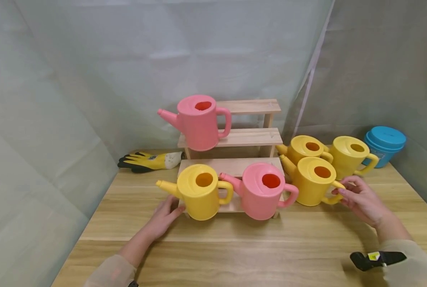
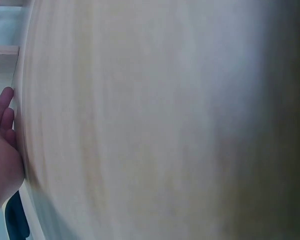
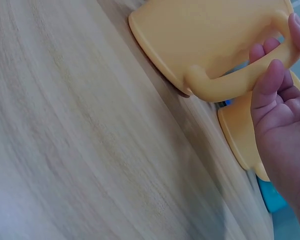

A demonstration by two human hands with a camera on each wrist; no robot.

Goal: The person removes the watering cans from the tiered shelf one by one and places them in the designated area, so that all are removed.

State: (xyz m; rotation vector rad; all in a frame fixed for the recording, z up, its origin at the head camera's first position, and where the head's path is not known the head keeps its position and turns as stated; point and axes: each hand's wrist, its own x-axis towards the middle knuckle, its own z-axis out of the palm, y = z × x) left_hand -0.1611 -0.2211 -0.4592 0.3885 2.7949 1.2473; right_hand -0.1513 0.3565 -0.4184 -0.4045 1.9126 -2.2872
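The handle of a yellow watering can is gripped by my right hand; in the right wrist view the fingers curl round that handle. This can stands at the right of a stepped wooden rack. My left hand lies at the rack's lower left end, its fingers fairly straight in the left wrist view; some are hidden in the head view. Near it, a yellow watering can stands on the lowest step, beside a pink watering can. Another pink watering can sits higher on the rack.
Two more yellow watering cans, one at the back and one farther right, crowd the gripped can. A blue lidded tub stands behind them. Yellow and black gloves lie left of the rack. Grey cloth hangs behind the table.
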